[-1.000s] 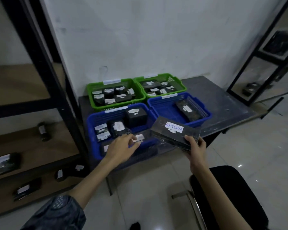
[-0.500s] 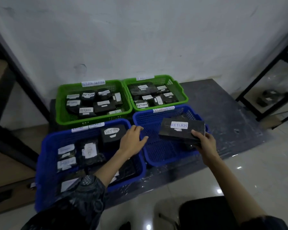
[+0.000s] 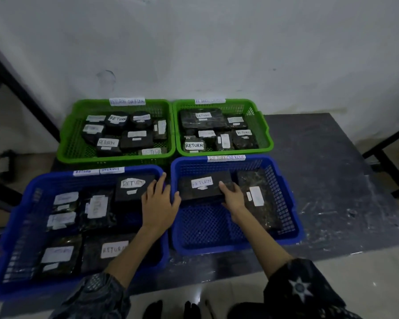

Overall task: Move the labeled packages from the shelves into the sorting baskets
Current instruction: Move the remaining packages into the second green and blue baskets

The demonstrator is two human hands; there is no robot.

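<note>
the step in hand looks like setting the return package (image 3: 204,186) down inside the right blue basket (image 3: 219,247). to do it well, lower it flat onto the mesh floor beside the bagged package (image 3: 260,199) already lying there, label up so it can be read, and slide the fingers out sideways once the package rests, rather than dropping it from the rim.

nearest, the right hand (image 3: 234,199) grips the package's near right corner, thumb on its top face and the other fingers curled under (those are hidden, so how far under i cannot tell). the package sits inside the basket, low, toward its far left part; whether it already touches the floor is unclear.

the left hand (image 3: 159,203) lies flat with fingers straight and slightly spread, resting on the rim between the left blue basket (image 3: 14,261) and the right one, holding nothing.

farther back, two green baskets (image 3: 69,143) hold more labeled packages.
</note>
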